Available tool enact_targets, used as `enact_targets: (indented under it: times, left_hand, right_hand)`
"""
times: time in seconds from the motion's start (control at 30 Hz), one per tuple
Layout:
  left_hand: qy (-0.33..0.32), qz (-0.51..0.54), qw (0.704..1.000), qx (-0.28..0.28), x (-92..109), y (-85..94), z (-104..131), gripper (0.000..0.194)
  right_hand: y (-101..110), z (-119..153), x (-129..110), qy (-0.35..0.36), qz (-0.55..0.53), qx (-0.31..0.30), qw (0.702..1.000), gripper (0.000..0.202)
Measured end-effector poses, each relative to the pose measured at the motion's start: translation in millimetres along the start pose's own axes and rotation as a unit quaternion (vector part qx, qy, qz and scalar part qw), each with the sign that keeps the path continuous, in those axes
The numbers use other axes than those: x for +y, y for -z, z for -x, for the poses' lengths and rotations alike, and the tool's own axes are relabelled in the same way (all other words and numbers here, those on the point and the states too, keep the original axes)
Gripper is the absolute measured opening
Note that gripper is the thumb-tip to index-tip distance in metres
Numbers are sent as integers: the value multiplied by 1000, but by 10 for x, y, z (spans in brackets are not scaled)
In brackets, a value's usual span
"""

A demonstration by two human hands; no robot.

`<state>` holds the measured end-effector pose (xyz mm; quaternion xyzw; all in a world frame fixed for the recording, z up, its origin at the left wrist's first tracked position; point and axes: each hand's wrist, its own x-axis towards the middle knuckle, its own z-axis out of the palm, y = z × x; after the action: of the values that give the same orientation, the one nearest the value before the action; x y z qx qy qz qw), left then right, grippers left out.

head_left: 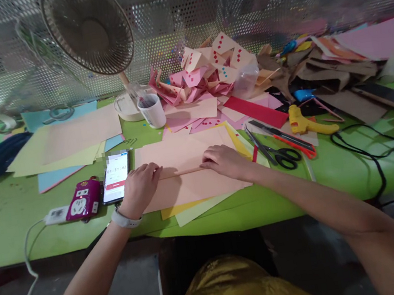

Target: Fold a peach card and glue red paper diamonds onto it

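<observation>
A peach paper sheet (192, 191) lies in front of me on top of yellow and pale green sheets. Across its middle runs a thin peach paper roll (182, 172); whether it is a separate piece or the sheet's own rolled edge, I cannot tell. My left hand (142, 188) has its fingers closed on the roll's left end. Its wrist wears a pale band (126, 219). At the right end, my right hand (223, 160) pinches the same roll with bent fingers. A lit phone (116, 176) lies just beside my left hand.
Black-handled scissors (276, 152), a cutter knife (285, 138) and a yellow glue gun (308, 122) lie to the right, with black cables (371, 140). Behind stand a white cup (152, 112), a fan (93, 34) and piled folded paper (207, 68). A purple socket adapter (83, 200) sits left.
</observation>
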<state>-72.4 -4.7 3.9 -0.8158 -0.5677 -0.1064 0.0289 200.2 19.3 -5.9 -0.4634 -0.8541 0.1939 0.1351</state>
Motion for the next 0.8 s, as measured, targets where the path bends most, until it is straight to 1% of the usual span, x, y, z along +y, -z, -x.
enact_targets:
  times: [0.03,0.1,0.13,0.17,0.2,0.23,0.27,0.3,0.37,0.47,0.57,0.67,0.8]
  left_hand:
    - [9,-30,999,28,32,23,20,35]
    - [12,-75,992,100,159,59,53,33]
    - [-1,-83,988,132,250,63,67,30]
    - [-40,-76,987,137,351,52,82,31]
    - [-96,-63,987,110,456,25,95,37]
    - [-139,-48,987,68,555,-18,109,45]
    - [-164,-35,985,34,640,-73,121,56]
    - [-166,-23,986,12,707,-136,132,68]
    - [-153,-5,988,-7,775,-257,148,82]
    - [-144,10,989,-22,762,-359,155,83]
    - [-140,18,990,-31,729,-354,150,81]
    - [-134,22,990,-41,736,-321,139,82]
    - [-105,22,993,-47,768,-322,141,87]
  right_hand:
    - [3,0,3,-2,-4,-1,1000,16]
    - [6,3,7,-5,-7,-4,1000,16]
    - [7,7,8,-4,-7,-4,1000,16]
    - [9,11,9,-1,-8,-4,1000,16]
    - [10,15,9,3,-10,-4,1000,17]
    - [12,19,9,8,-12,-3,1000,17]
    - [13,22,7,12,-14,-3,1000,18]
    - [15,23,6,16,-14,-3,1000,18]
    - [14,21,5,19,-9,0,1000,19]
    - [3,14,14,18,-2,8,1000,19]
    - [-9,11,25,13,-10,10,1000,18]
    - [-4,12,20,-4,-21,8,1000,18]
    - [15,8,6,-29,-35,0,999,16]
